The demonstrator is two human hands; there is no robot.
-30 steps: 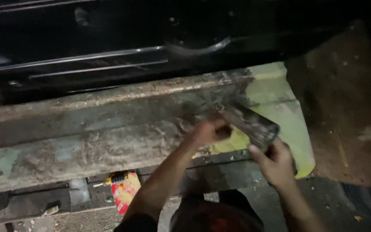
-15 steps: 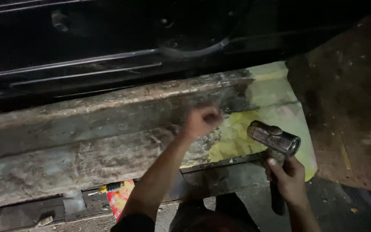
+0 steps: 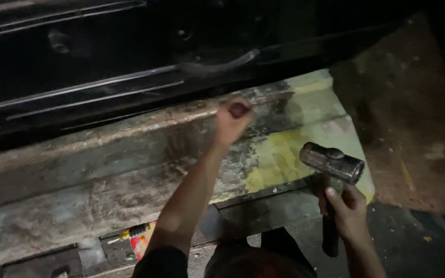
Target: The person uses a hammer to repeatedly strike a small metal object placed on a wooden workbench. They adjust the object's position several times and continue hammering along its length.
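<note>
Two hands in view, both mine, both busy. Nearest to me, my right hand [image 3: 347, 213] has its grip wrapped tight round the dark handle of a hammer [image 3: 331, 163], just below the head, choked up that way so the heavy metal head stays steady; the head is raised and tilted, hanging clear of the panel, not touching it. Down at the left, low in view, a screwdriver [image 3: 132, 232] with a yellow and red handle lies on the ledge beside a red packet [image 3: 141, 246], within reach but out of the working spot. Further out, my left arm reaches forward and my left hand [image 3: 233, 119] is closed in a fist round a small dark tool [image 3: 239, 109], likely a chisel or punch, too dim to tell which, pressed against the upper edge of the rusty body panel [image 3: 104, 175] so it stays put on that line. Right part of the panel shows yellow-green filler [image 3: 279, 159]. Beyond that, the dark car door [image 3: 104, 62] with its trim strips.
</note>
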